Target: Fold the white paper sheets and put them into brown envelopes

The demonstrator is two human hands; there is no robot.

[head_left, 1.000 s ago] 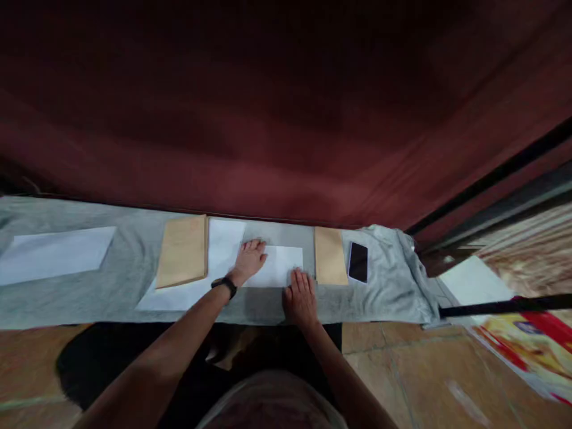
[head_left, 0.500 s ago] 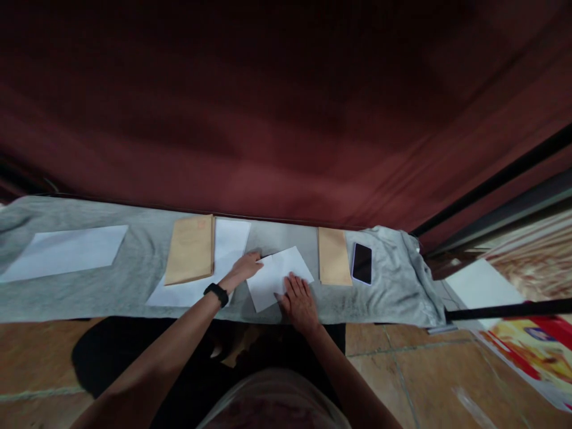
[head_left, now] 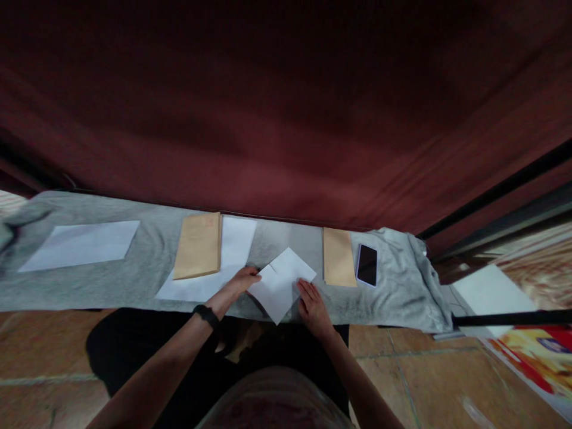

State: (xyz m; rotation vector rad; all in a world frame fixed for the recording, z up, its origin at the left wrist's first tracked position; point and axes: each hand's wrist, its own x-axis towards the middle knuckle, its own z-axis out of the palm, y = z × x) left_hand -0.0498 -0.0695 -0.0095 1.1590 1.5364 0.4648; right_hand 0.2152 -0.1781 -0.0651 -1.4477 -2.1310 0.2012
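A folded sheet of white paper (head_left: 281,286) lies turned cornerwise on the grey cloth in front of me, one corner pointing at me and a short slit or overlapping edge near its upper left. My left hand (head_left: 241,281), with a dark watch on the wrist, pinches the sheet's left corner between thumb and fingers. At the paper's right edge rests my right hand (head_left: 314,307), fingers stretched out and touching it, the thumb apart and lower down. Left of the sheet, a stack of brown envelopes (head_left: 197,245) sits partly over larger white paper (head_left: 236,238).
Another brown envelope stack (head_left: 338,256) and a phone (head_left: 367,265) lie to the right on the grey cloth (head_left: 402,286). Far left is more white paper (head_left: 84,244). A dark red panel (head_left: 286,173) rises behind; a black bar (head_left: 513,317) crosses at right.
The folded sheet has turned so a corner points toward me. My right hand has slid off its face to its right edge. My left hand stays at the left corner.
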